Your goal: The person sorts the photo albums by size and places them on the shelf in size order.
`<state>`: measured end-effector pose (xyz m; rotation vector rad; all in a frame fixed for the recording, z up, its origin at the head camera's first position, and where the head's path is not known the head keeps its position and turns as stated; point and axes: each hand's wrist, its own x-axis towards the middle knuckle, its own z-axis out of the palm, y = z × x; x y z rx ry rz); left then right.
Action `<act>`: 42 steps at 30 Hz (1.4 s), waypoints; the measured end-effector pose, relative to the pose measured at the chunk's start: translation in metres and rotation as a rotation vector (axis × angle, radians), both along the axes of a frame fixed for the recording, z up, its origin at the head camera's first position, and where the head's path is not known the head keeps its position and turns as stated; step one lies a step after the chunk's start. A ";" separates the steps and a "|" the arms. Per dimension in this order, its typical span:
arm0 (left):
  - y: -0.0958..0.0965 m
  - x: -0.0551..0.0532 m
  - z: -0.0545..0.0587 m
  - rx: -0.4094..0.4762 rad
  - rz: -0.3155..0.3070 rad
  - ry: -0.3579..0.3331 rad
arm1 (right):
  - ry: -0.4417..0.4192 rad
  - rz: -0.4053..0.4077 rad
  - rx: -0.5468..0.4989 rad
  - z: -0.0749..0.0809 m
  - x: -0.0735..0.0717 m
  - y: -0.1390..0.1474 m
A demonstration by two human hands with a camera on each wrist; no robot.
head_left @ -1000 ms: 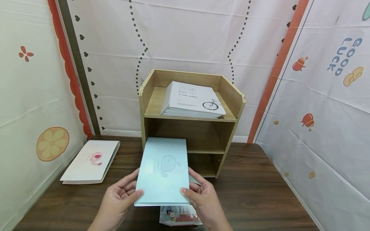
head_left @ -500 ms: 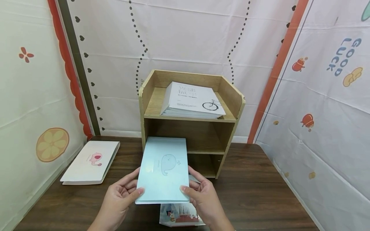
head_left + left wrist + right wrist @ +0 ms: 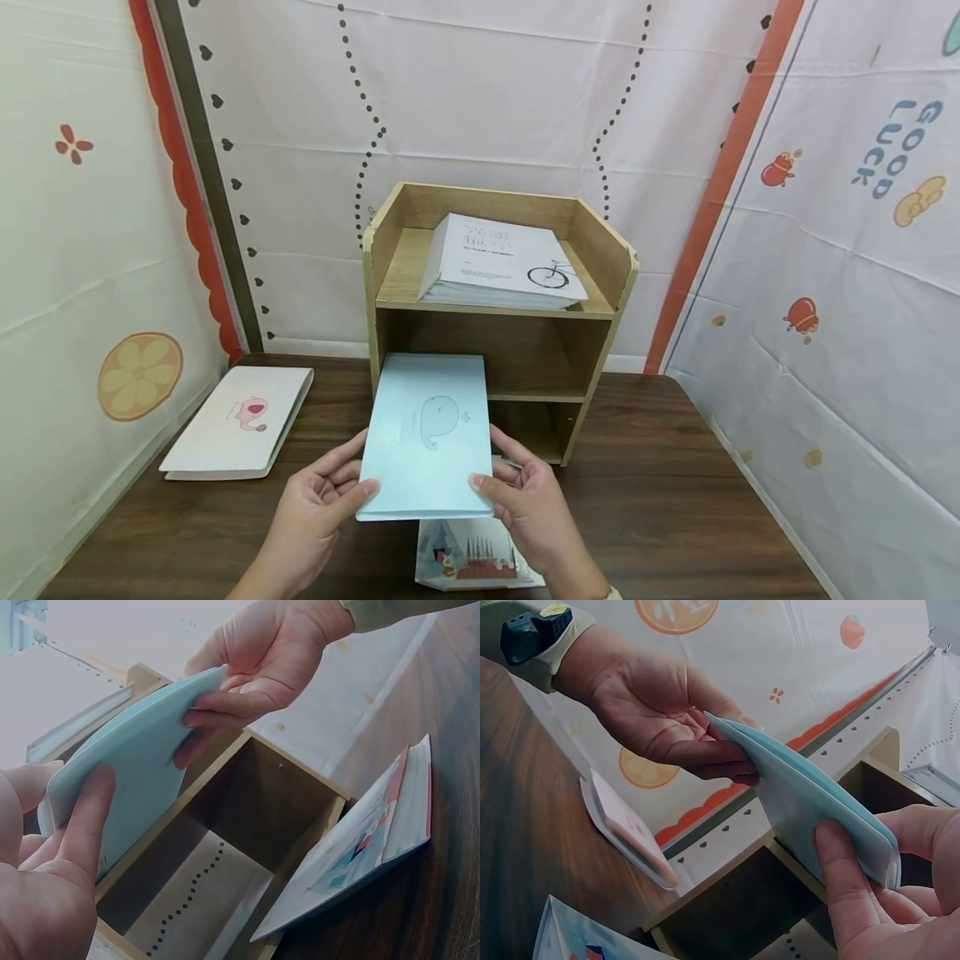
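A light blue book with a whale drawn on its cover is held between both hands. My left hand pinches its near left edge, thumb on top and fingers beneath. My right hand grips the right edge in the same way. The book's far end is at the left of the wooden shelf's middle opening; how far it reaches inside cannot be seen. Below the held book, a picture book lies on the table, partly covered in the head view. In the left wrist view, the blue book appears slightly bowed.
A thick white book with a bicycle printed on it lies on the shelf's top. On the table's left side is a white book with a pink elephant. Printed cloth surrounds the dark wooden table.
Both hands have moved the light blue book slightly forward toward the shelf, uncovering more of the picture book beneath. Their hold on it looks the same.
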<state>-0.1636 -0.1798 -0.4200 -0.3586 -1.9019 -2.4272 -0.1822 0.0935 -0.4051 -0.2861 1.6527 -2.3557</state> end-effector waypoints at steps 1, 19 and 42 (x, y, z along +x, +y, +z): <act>0.000 -0.001 0.000 0.000 -0.001 0.003 | 0.002 -0.002 0.002 0.000 -0.001 0.000; -0.001 -0.012 0.001 -0.027 0.014 0.006 | 0.018 0.005 0.000 0.000 -0.012 0.002; -0.004 -0.025 0.002 -0.041 0.014 -0.011 | 0.021 -0.010 0.028 0.004 -0.022 -0.002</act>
